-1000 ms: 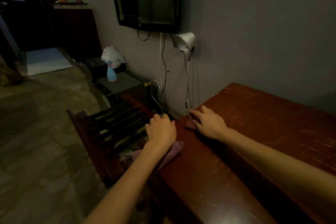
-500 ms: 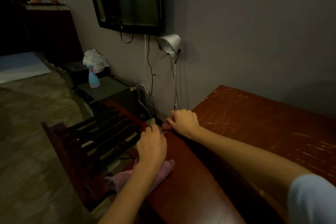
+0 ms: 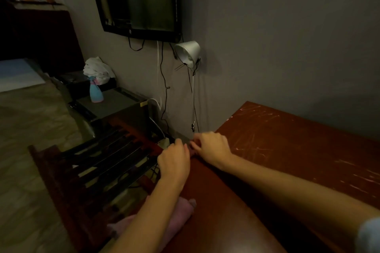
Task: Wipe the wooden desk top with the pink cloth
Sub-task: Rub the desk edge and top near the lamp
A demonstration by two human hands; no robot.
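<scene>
Our two hands meet at the near left corner of the wooden desk, almost touching each other. The left hand lies knuckles-up on the desk's left edge, with its fingers bent down over the rim. We cannot tell what is under the palm or whether those fingers grip anything. The right hand sits just beyond it on the desk top, fingers curled inward. Their tips close on a small dark pinkish fold that shows in the gap between the hands, so we read it as pinching the end of the pink cloth.

The cloth runs along the left edge of the desk as a loose roll. Its clearest part lies under our left forearm, with some of it spilling off the edge. The far end near the hands is mostly hidden. The scratched top to the right of the hands is bare wood.

A dark slatted chair stands just beside the desk on the left. A small silver lamp is fixed to the grey wall above the corner. A blue spray bottle stands on a low black cabinet farther back.
</scene>
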